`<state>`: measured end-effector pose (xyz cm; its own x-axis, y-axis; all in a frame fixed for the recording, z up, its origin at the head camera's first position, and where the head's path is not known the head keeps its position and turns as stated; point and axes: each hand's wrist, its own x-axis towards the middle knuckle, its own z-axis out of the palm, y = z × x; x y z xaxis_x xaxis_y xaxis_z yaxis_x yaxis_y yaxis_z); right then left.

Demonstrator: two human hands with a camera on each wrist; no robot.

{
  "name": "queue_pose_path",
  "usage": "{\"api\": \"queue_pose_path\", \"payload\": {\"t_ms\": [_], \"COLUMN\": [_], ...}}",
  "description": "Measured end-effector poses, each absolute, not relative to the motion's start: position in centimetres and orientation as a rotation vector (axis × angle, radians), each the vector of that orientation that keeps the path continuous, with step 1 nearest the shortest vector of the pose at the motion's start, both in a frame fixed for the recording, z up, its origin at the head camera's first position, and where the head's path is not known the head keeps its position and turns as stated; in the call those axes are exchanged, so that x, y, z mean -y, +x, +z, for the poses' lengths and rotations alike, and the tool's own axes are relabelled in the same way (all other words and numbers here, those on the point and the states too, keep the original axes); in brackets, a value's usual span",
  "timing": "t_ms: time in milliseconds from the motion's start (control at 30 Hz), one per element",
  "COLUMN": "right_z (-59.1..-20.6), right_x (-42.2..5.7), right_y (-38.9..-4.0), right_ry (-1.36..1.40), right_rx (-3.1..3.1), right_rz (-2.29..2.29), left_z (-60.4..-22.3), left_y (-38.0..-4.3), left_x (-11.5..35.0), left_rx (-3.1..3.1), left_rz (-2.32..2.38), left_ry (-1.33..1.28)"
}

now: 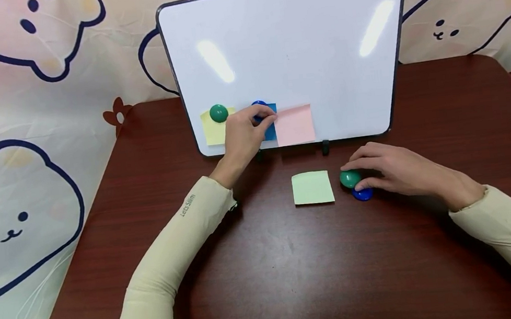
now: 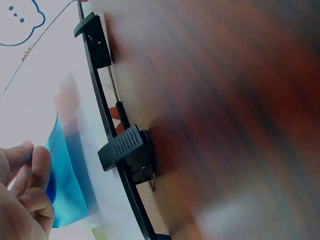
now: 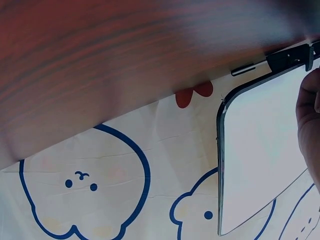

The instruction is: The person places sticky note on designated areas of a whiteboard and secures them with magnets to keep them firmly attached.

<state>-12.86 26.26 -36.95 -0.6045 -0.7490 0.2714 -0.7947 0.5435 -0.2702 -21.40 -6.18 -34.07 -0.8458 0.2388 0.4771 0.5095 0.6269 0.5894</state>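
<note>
At the lower part of the whiteboard (image 1: 290,45), my left hand (image 1: 246,131) pinches the left edge of a pink sticky note (image 1: 295,126) between thumb and index finger. Partly behind that hand, a blue sticky note (image 2: 70,190) sits on the board under a blue round magnet (image 1: 257,103). Left of it, a yellow sticky note (image 1: 212,133) is under a green round magnet (image 1: 219,113). Over the table, my right hand (image 1: 391,169) grips another green magnet (image 1: 350,178) with thumb and fingers. A second blue magnet (image 1: 362,194) lies just below its thumb.
A pale green sticky note (image 1: 313,187) lies on the dark wooden table (image 1: 273,273), left of my right hand. Black clip feet (image 2: 125,147) support the whiteboard's bottom edge. Behind it hangs a cloth (image 1: 19,207) with cartoon drawings.
</note>
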Motion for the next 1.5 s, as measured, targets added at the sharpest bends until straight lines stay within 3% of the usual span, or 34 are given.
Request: {"api": "queue_pose_path", "payload": {"t_ms": [1500], "right_z": [-36.8], "right_x": [-26.5], "right_y": [-12.6], "right_ry": [1.314], "right_rx": [2.644], "right_rz": [0.553], "left_z": [-33.8], "left_y": [-21.6], "left_x": [3.7], "left_rx": [2.538], "left_rz": [-0.891], "left_ry": [-0.505]}}
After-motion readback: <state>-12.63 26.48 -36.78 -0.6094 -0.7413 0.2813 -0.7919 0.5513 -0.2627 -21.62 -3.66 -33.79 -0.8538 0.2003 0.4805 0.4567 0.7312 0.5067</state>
